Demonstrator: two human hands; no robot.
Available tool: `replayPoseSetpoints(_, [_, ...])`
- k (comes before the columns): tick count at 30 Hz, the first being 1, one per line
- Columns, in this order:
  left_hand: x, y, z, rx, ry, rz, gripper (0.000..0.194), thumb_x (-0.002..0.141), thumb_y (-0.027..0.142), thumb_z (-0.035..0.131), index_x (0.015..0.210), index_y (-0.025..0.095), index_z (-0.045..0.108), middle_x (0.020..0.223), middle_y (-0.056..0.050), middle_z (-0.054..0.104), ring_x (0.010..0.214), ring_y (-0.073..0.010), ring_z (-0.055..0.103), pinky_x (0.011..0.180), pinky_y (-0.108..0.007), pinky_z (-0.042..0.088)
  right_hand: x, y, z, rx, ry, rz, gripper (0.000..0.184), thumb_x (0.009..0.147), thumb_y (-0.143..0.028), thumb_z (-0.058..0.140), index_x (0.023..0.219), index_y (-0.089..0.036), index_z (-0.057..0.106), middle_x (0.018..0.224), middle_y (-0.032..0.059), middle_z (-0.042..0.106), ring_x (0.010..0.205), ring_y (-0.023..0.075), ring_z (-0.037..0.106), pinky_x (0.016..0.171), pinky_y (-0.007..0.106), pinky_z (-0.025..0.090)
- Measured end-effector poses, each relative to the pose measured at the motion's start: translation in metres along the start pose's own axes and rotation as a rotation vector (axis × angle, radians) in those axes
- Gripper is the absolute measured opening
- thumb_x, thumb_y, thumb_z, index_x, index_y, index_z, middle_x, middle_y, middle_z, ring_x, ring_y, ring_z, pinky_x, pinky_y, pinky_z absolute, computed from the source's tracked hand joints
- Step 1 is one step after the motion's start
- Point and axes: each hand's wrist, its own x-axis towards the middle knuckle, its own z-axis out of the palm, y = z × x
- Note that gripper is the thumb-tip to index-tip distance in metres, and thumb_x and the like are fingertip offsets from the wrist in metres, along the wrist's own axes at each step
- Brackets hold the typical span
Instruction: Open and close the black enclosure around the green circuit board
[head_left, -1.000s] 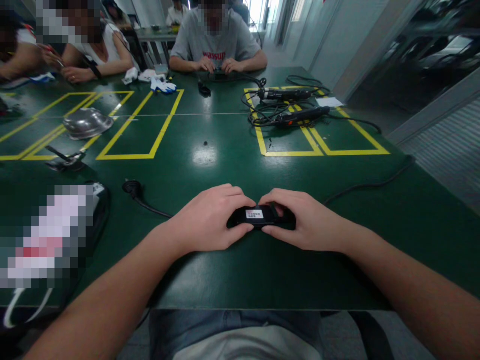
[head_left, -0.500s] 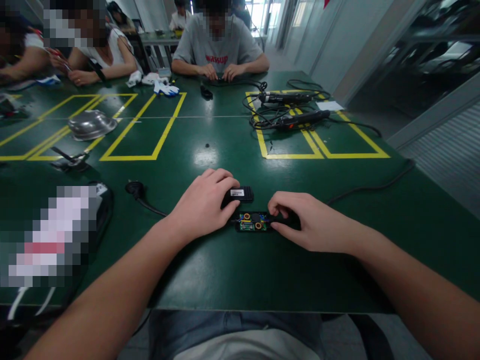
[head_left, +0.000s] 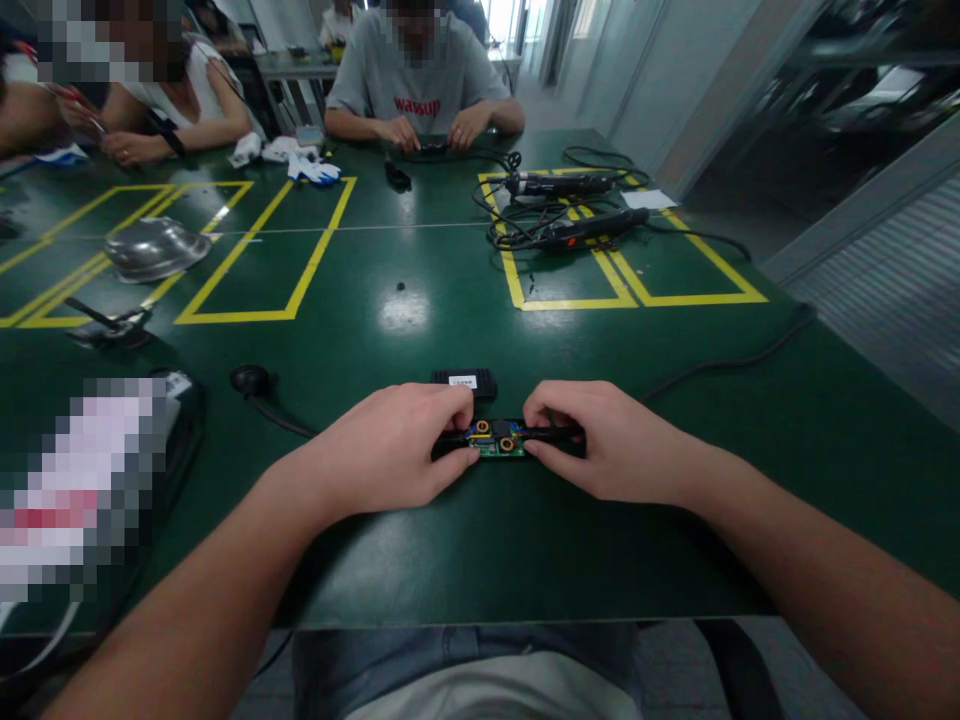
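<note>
A small circuit board (head_left: 496,440) with copper-coloured ring coils lies in an open black case in front of me. My left hand (head_left: 412,440) grips the case's left end between thumb and fingers. At the opposite end, my right hand (head_left: 592,440) pinches the case where a black cable (head_left: 555,434) enters it. Just behind the board rests a black cover (head_left: 463,382) with a white label, touched by neither hand as far as I can see. A black plug (head_left: 250,380) on a cable lies to the left.
Soldering-iron-like black tools (head_left: 585,228) with tangled cables lie at the back right. A metal bowl (head_left: 157,248) and a power strip-like box (head_left: 176,400) stand on the left. Across the green table (head_left: 420,560), a person in a grey shirt (head_left: 424,85) handles a small dark object.
My left hand has moved from the black cover down to the left end of the open case. My right hand has closed in on the right end. The view has shifted slightly.
</note>
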Motion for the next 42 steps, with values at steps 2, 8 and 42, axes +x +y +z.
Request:
replayPoseSetpoints(2, [-0.002,0.000,-0.003,-0.035,0.009,0.003,0.011,0.095,0.021,0.070,0.095,0.023,0.059,0.084,0.001,0.067,0.071,-0.0187,0.059,0.066,-0.032,0.036,-0.001,0.000,-0.002,0.011,0.005,-0.014,0.006,0.096,-0.022,0.064,0.093,-0.023,0.060,0.081,-0.0003,0.064,0.067,0.0159,0.055,0.066,0.030,0.041])
replayPoseSetpoints(8, [-0.003,-0.007,-0.006,-0.075,-0.013,0.038,0.015,0.094,0.012,0.062,0.087,0.023,0.055,0.077,0.003,0.062,0.065,-0.0167,0.054,0.066,-0.032,0.035,-0.001,0.001,-0.005,0.018,-0.034,-0.016,0.007,0.098,-0.017,0.060,0.095,-0.022,0.063,0.084,0.0012,0.067,0.070,0.0164,0.058,0.066,0.030,0.041])
replayPoseSetpoints(42, [0.014,-0.012,0.022,-0.137,0.154,0.235,0.034,0.094,0.027,0.078,0.127,0.020,0.077,0.119,-0.008,0.076,0.113,-0.0264,0.072,0.103,-0.041,0.058,0.000,0.003,0.004,0.009,-0.004,-0.018,0.034,0.091,-0.028,0.083,0.119,-0.024,0.064,0.114,0.0095,0.074,0.104,0.0290,0.071,0.091,0.043,0.059])
